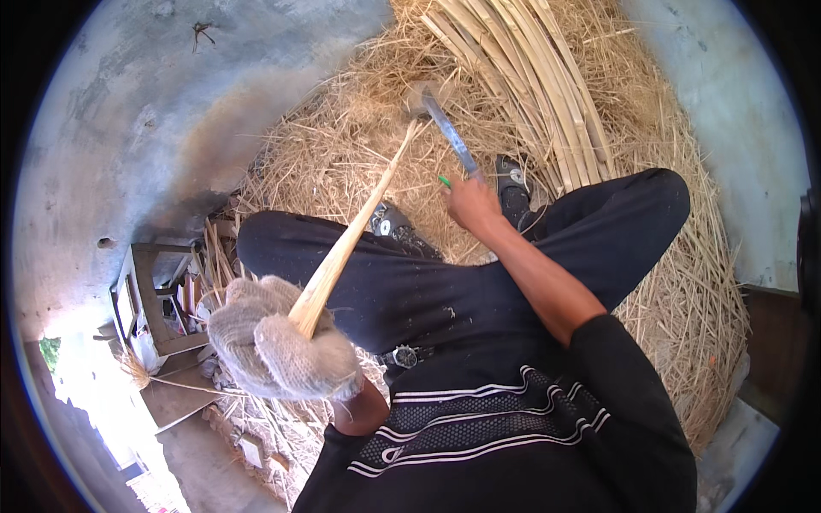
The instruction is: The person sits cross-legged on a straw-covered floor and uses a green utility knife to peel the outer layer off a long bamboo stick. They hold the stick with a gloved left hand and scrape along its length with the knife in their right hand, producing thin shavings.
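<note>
My left hand (pixel 282 342), in a thick pale knitted glove, is closed around the near end of a pale wooden stick (pixel 351 239). The stick slants away from me over my leg and narrows to a rough, split-looking far end. In my bare right hand (pixel 475 207) is a long-bladed knife (pixel 451 132), gripped at its handle. Its metal blade points away and to the left, its tip region close to the stick's far end. A small green piece (pixel 444 181) shows beside my right fingers; its kind is unclear.
Beyond my right foot lies a bundle of long pale wooden strips (pixel 547 85). Straw and shavings (pixel 316 162) cover the floor around my bent legs. Plastered walls (pixel 128 128) rise on both sides. A wooden frame-like stand (pixel 158 299) with clutter is at the left.
</note>
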`<act>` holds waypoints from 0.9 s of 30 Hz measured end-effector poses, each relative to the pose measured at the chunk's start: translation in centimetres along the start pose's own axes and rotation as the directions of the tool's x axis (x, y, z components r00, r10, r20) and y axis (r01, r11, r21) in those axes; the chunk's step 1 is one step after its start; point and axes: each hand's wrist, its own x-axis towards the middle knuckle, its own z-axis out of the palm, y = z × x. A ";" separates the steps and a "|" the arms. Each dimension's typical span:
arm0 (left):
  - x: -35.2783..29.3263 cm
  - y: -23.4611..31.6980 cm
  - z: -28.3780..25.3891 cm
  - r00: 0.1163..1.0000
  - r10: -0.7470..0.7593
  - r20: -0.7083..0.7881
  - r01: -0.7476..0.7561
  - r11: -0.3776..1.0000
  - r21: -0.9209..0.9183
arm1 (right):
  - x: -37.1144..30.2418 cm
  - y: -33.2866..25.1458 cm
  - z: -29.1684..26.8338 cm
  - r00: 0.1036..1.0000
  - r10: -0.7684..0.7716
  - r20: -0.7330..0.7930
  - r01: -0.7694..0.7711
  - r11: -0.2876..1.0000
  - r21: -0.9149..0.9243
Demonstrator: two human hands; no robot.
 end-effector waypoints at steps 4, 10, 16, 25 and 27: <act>-0.8 -2.0 -1.7 0.941 -0.337 -0.005 0.308 0.864 -0.398 | -3.6 -7.5 -6.7 0.999 -0.045 -0.018 0.048 0.912 0.407; 1.4 -0.8 -1.4 0.961 -0.254 0.109 0.276 0.897 -0.344 | -7.2 -9.5 -6.7 0.906 -0.294 -0.305 0.393 0.851 0.347; 3.0 -1.9 -1.0 0.982 -0.161 0.101 0.180 0.961 -0.211 | -7.5 -12.7 -8.2 0.907 -0.329 -0.262 0.406 0.848 0.341; 5.0 -1.4 -0.7 0.866 0.449 0.219 -0.499 0.807 0.317 | -3.5 -10.9 -4.1 0.865 -0.376 -0.333 0.427 0.899 0.093; 5.6 -1.2 -0.6 0.850 0.484 0.208 -0.526 0.800 0.288 | -3.5 -11.4 -5.0 0.881 -0.373 -0.289 0.410 0.909 0.076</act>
